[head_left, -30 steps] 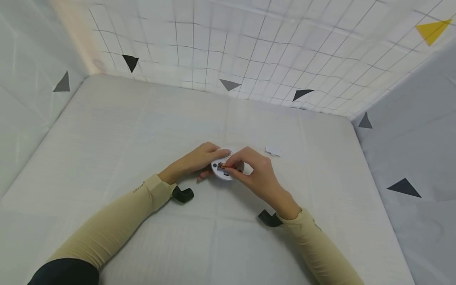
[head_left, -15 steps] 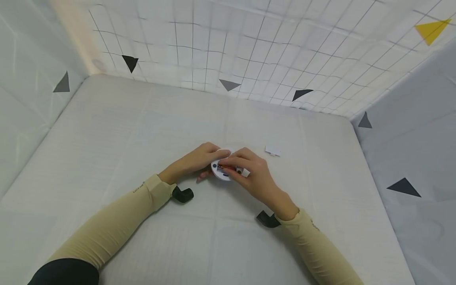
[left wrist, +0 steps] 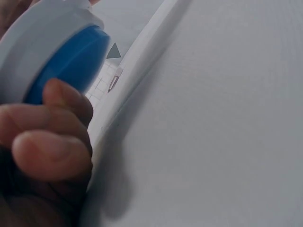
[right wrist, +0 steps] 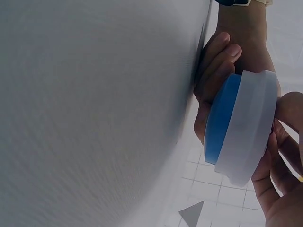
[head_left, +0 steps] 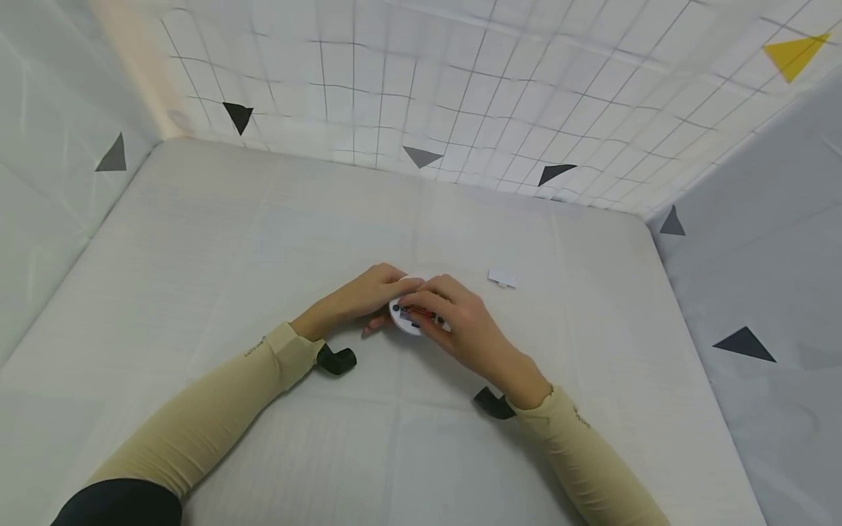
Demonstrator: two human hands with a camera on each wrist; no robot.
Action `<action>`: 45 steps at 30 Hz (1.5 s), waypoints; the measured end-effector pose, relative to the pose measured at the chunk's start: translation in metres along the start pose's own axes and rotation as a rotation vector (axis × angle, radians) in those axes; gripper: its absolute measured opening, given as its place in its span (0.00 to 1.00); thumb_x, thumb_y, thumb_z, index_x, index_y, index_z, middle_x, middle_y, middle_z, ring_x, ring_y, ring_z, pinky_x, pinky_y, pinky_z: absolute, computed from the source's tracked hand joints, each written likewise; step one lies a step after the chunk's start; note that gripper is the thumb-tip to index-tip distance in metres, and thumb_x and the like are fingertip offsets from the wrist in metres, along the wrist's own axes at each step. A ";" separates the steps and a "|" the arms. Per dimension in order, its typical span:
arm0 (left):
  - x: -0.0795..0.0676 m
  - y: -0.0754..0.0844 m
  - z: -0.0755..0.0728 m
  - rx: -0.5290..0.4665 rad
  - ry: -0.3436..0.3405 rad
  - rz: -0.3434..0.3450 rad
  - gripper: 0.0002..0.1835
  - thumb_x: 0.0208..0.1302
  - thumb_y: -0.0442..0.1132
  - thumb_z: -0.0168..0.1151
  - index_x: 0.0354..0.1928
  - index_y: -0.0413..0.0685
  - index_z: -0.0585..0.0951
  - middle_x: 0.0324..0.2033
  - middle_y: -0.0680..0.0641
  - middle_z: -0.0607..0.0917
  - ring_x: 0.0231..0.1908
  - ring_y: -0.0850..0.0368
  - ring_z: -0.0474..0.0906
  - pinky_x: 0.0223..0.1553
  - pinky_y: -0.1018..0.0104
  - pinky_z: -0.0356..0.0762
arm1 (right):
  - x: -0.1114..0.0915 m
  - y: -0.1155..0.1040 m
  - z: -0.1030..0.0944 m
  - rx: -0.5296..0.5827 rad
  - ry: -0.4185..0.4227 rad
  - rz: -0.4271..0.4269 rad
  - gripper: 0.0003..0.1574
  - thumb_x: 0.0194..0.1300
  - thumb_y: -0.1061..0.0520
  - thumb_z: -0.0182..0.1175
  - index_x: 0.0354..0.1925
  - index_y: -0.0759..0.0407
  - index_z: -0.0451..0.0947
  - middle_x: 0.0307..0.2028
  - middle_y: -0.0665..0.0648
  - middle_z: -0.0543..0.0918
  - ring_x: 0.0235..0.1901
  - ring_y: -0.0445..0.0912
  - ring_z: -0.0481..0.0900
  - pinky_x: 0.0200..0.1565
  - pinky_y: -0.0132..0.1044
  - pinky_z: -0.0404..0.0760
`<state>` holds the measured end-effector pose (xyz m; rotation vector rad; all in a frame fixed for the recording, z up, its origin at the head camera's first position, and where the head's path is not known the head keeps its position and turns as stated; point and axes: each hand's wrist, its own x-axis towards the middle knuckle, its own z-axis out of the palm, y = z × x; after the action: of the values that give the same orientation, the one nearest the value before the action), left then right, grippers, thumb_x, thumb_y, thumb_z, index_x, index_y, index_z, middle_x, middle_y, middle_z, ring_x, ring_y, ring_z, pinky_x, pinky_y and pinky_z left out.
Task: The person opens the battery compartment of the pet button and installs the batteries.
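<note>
Left grip clamped on white-and-blue round device, thumb on its face, fingers beneath. Right grip pinches red battery at that face. Sleeve lettering too small to read.

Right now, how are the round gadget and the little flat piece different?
The gadget is round; the flat piece looks rectangular. The gadget is bigger than the flat piece. The left hand holds the gadget; the flat piece lies on the table. Both show white.

White round device in left hand; right fingers on red battery; small white panel nearby
</note>
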<state>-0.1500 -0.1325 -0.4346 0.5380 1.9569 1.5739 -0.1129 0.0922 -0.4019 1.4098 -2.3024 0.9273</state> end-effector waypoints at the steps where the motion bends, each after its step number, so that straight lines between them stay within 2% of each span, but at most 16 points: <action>1: 0.000 0.000 0.000 0.001 0.000 0.000 0.25 0.83 0.54 0.49 0.36 0.43 0.84 0.11 0.49 0.72 0.07 0.56 0.66 0.10 0.64 0.69 | 0.000 -0.001 0.000 -0.002 -0.003 0.001 0.16 0.66 0.66 0.72 0.52 0.59 0.86 0.48 0.55 0.84 0.47 0.47 0.81 0.48 0.36 0.82; 7: 0.001 0.000 0.000 0.014 0.000 0.011 0.25 0.83 0.54 0.49 0.36 0.43 0.84 0.11 0.49 0.72 0.07 0.56 0.66 0.10 0.64 0.69 | 0.000 -0.001 0.000 0.025 0.004 0.003 0.16 0.65 0.66 0.72 0.51 0.59 0.86 0.47 0.55 0.84 0.44 0.45 0.79 0.40 0.32 0.80; 14: 0.001 0.000 0.000 0.006 0.001 0.013 0.26 0.82 0.55 0.49 0.36 0.43 0.84 0.11 0.49 0.73 0.06 0.56 0.66 0.10 0.64 0.69 | -0.001 0.001 0.001 0.063 0.017 0.018 0.16 0.67 0.63 0.73 0.53 0.58 0.86 0.46 0.53 0.85 0.45 0.43 0.80 0.47 0.31 0.80; 24: 0.001 -0.002 -0.001 0.000 -0.010 0.034 0.26 0.82 0.56 0.50 0.36 0.44 0.84 0.10 0.48 0.72 0.06 0.54 0.66 0.10 0.63 0.68 | -0.001 0.004 0.000 0.112 0.037 0.011 0.18 0.63 0.66 0.75 0.52 0.58 0.87 0.46 0.53 0.86 0.45 0.43 0.82 0.47 0.31 0.81; 29: 0.001 -0.003 0.000 0.001 -0.009 0.027 0.26 0.82 0.57 0.50 0.35 0.44 0.84 0.10 0.48 0.71 0.06 0.53 0.66 0.10 0.62 0.69 | -0.001 0.004 0.000 0.099 0.030 -0.031 0.19 0.63 0.68 0.73 0.52 0.60 0.87 0.46 0.54 0.86 0.46 0.46 0.82 0.46 0.34 0.82; 37: 0.001 -0.002 0.000 -0.002 -0.005 0.024 0.27 0.81 0.58 0.51 0.34 0.43 0.83 0.09 0.47 0.71 0.06 0.53 0.67 0.10 0.62 0.69 | -0.002 0.004 0.000 0.064 0.020 -0.037 0.18 0.62 0.68 0.72 0.51 0.59 0.88 0.45 0.55 0.85 0.39 0.43 0.79 0.36 0.29 0.79; 45: 0.000 -0.001 0.000 0.013 -0.006 0.017 0.27 0.81 0.58 0.51 0.36 0.44 0.85 0.10 0.48 0.72 0.06 0.54 0.66 0.10 0.63 0.68 | 0.000 -0.001 -0.001 0.024 0.006 -0.007 0.16 0.63 0.65 0.75 0.50 0.61 0.87 0.46 0.55 0.86 0.42 0.44 0.81 0.40 0.33 0.81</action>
<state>-0.1503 -0.1323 -0.4357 0.5656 1.9649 1.5690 -0.1123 0.0933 -0.4007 1.4222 -2.2880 0.9585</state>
